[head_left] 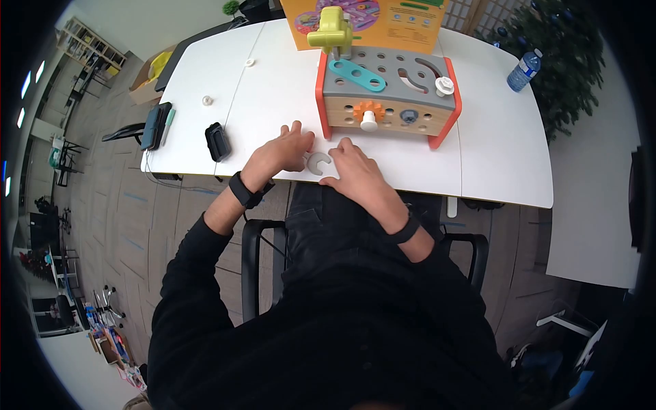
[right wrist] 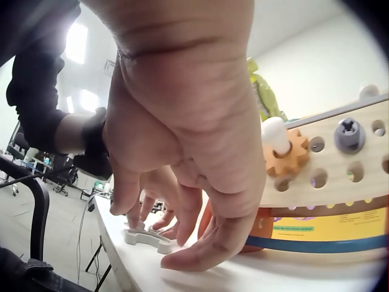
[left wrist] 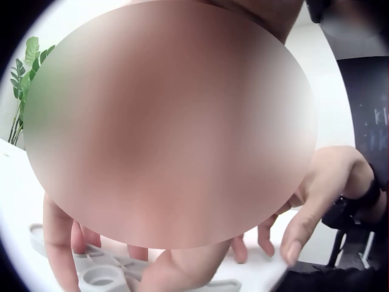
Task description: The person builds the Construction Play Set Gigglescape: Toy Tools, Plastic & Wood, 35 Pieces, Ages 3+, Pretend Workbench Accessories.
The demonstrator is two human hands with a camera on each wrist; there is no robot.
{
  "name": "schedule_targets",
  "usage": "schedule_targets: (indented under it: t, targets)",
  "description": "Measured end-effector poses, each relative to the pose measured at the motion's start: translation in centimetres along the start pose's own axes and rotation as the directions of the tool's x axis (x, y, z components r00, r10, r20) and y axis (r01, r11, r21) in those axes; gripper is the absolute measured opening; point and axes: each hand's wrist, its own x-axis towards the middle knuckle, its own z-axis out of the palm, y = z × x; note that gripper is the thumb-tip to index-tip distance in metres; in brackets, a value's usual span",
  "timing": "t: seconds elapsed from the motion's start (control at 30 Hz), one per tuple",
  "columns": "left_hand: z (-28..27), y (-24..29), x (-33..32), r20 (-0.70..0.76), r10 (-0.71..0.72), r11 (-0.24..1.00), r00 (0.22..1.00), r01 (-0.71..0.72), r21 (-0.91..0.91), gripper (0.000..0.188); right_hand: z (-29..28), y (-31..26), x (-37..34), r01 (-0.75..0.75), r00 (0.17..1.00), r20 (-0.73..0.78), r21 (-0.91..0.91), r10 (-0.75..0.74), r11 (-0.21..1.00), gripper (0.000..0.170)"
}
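Observation:
A grey toy wrench [head_left: 312, 165] with an open C-shaped end lies near the table's front edge. My left hand [head_left: 284, 152] holds it from the left, its thumb and fingers on both sides of the grey body [left wrist: 97, 258] in the left wrist view. Just right of the wrench is my right hand [head_left: 360, 172], fingers spread and pointing down, fingertips close to the tabletop. In the right wrist view its thumb and fingers stand apart, with the wrench [right wrist: 149, 238] beyond them. A blurred oval hides much of the left hand in its wrist view.
Behind the hands stands a toy workbench [head_left: 427, 102] with an orange gear [head_left: 372, 107], teal strip [head_left: 357, 75] and green clamp-like piece [head_left: 332, 31]. A black case [head_left: 218, 142] lies left, a water bottle [head_left: 524, 70] far right. A yellow box [head_left: 410, 34] stands behind.

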Motion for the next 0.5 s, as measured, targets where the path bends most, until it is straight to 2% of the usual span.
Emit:
schedule_targets:
  t: [0.07, 0.13, 0.2, 0.3, 0.43, 0.5]
  targets:
    - [-0.4, 0.9, -0.3, 0.013, 0.013, 1.000, 1.000, -0.013, -0.003, 0.043, 0.5, -0.8, 0.3, -0.031, 0.999, -0.032, -0.063, 0.029, 0.998, 0.048]
    - [-0.3, 1.2, -0.4, 0.028, 0.023, 1.000, 0.999, -0.023, -0.009, 0.044, 1.1, -0.8, 0.5, -0.012, 0.998, -0.054, -0.042, 0.010, 0.999, 0.049]
    - [-0.2, 1.2, -0.5, 0.010, 0.046, 0.999, 0.999, -0.046, -0.004, 0.044, 1.7, -0.4, 0.7, 0.055, 0.988, -0.139, -0.082, -0.066, 0.995, 0.050]
    - [-0.1, 1.4, -0.7, -0.005, 0.060, 0.998, 0.998, -0.060, -0.006, 0.043, 2.0, -0.3, 0.6, 0.066, 0.983, -0.170, -0.041, -0.072, 0.997, 0.048]
    - [-0.7, 2.3, -2.6, -0.022, 0.049, 0.998, 0.999, -0.049, 0.036, 0.037, -0.1, 0.0, -1.3, 0.025, 0.997, -0.072, -0.113, -0.033, 0.993, 0.041]
    - [-0.7, 2.5, -3.8, -0.129, 0.156, 0.987, 0.979, -0.151, 0.048, 0.028, -1.6, 0.9, -3.0, -0.046, 0.999, -0.033, -0.173, 0.041, 0.984, 0.034]
